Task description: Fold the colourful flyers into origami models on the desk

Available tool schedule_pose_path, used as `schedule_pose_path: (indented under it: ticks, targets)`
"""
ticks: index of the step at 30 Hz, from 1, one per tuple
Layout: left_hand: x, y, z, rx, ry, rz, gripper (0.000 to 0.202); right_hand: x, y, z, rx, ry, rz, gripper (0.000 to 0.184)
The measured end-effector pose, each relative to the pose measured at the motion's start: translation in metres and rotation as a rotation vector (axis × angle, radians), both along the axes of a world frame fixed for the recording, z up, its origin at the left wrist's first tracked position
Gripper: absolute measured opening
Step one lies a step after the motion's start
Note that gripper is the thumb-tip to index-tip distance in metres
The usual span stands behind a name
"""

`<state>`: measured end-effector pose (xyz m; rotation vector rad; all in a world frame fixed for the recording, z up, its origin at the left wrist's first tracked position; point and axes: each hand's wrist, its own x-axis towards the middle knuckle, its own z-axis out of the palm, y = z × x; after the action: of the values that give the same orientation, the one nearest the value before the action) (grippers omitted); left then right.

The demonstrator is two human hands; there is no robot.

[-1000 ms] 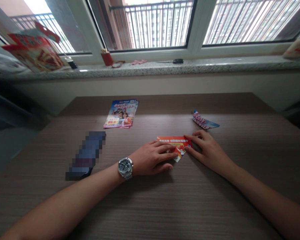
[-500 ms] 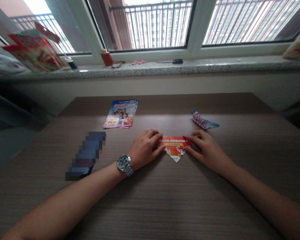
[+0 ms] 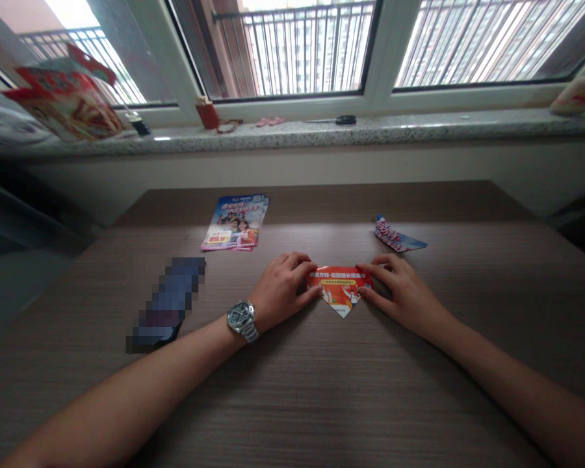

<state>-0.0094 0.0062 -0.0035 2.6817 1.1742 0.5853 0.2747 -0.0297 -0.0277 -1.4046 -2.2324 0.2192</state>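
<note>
The widest thing is the table, a brown wood-grain top whose far edge lies toward a pale wall; above that runs a speckled stone sill under the window. Two bare forearms reach in from the lower corners and slant toward each other, the wrists low over the wood. The left hand lies with its knuckles raised and its fingers bent, forefinger and thumb holding the left end of the red paper. The right hand mirrors it at the right end, its fingers likewise narrowed onto the paper, thumb nearer the body. Left of the left hand rests a dark flat slab, blurred into blocks, its lower end just beside the forearm. Beyond it lie glossy, overlapping leaflets with printed colour, well apart from both hands. The paper itself is smooth and flat, straight along its far side and tapering to a point toward the person, with wood grain stretching from that point to the body. Past the right hand, and near it, sits a bent blue strip, tapering rightward. Smallest is the metal watch on the left wrist.
</note>
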Motion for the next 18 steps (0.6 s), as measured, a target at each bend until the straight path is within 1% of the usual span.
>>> schedule_pose_path:
  ticks: [7,12,18]
  targets:
    - [0.0016,-0.0002,0.0006,-0.02,-0.032,-0.007,0.033,-0.0021,-0.0007,0.0021,0.008,0.025,-0.007,0.046]
    - [0.0014,0.0002,0.0014,-0.041,-0.038,-0.011,0.034,-0.0032,-0.0009,0.0051,0.001,0.049,-0.003,0.04]
    - [0.0014,0.0009,0.0004,-0.048,-0.067,-0.029,0.039,-0.0031,0.0008,0.0061,-0.015,0.068,0.057,0.028]
